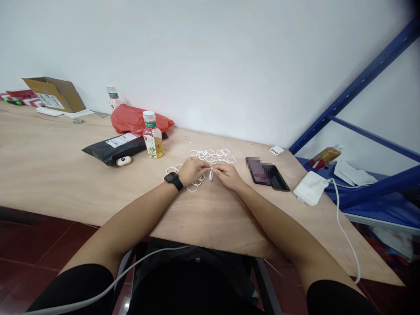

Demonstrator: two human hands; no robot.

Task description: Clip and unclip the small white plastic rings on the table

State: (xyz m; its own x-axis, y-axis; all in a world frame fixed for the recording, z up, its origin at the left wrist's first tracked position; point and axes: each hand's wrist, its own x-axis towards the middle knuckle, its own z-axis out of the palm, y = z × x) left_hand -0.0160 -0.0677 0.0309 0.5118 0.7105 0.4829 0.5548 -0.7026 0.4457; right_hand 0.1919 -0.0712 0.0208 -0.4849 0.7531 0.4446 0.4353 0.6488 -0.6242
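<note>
Fingertips of my left hand (194,169) and my right hand (229,175) meet over the table, both pinching one small white ring (211,176). It hangs nearly edge-on below the fingers, and its upper part is covered by them. Behind my hands lies a loose group of white rings (219,155), several overlapping. More white rings (192,187) lie under and beside my left hand, partly hidden by it. A black watch (173,179) is on my left wrist.
Left of my hands are a drink bottle (153,140), a red plastic bag (127,119), a black parcel (111,151) and a small white case (124,161). To the right lie two phones (278,179), a white power strip (308,188) with a cable, and a blue rack (361,70).
</note>
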